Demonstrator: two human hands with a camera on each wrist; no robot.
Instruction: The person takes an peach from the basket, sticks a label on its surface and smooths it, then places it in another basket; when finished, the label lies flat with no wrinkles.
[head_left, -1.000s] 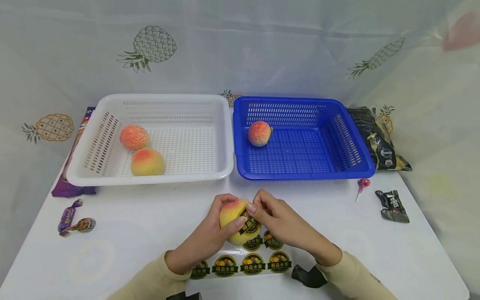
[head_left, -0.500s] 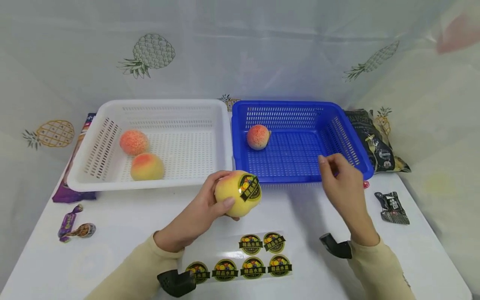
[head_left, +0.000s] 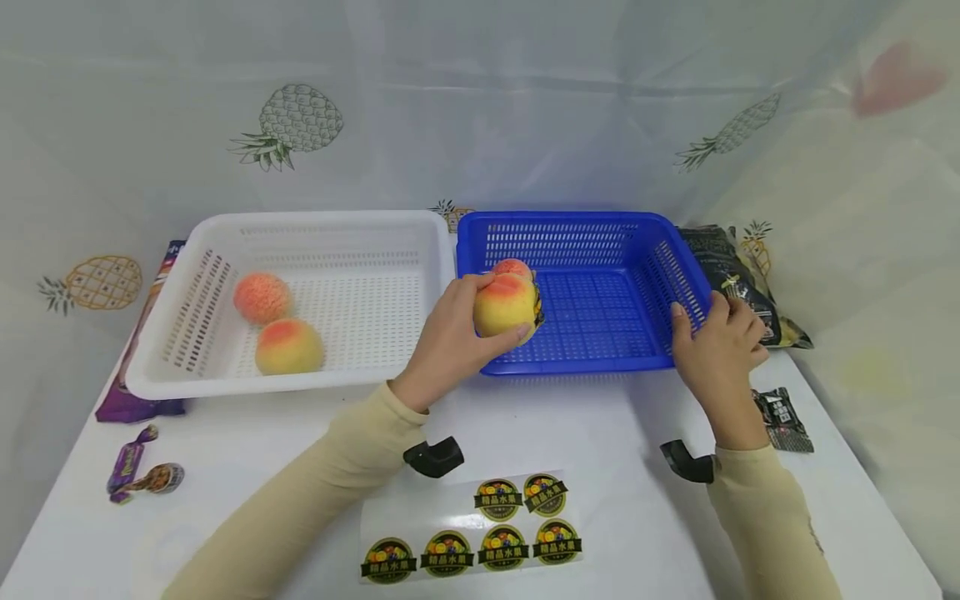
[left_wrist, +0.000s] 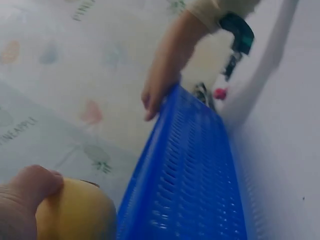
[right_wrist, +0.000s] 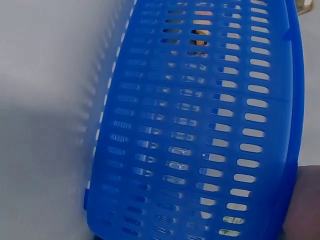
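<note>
Two fruits lie at the far left: a red peach [head_left: 262, 298] and a yellow peach [head_left: 289, 347], adjacent inside the white basket [head_left: 367, 317]; neither shows a label on its visible side, so both are judged unprocessed. Right of these, a label sheet [head_left: 412, 512] lies flat on the counter [head_left: 607, 442] and carries six round labels [head_left: 447, 553], with bare backing at its upper left — apparently used positions. The left hand [head_left: 450, 337] grasps the held peach [head_left: 502, 308] between thumb and fingers, over the left part of the blue basket [head_left: 592, 308]; a dark label [head_left: 538, 305] covers its right side. Labelling of this unit is judged complete; release is outstanding. Behind it, a rear peach [head_left: 512, 266] sits in the blue basket — partly hidden, label status not determinable. At the right end, the right hand [head_left: 716, 358] grips the basket's rim, presumably to steady it.
</note>
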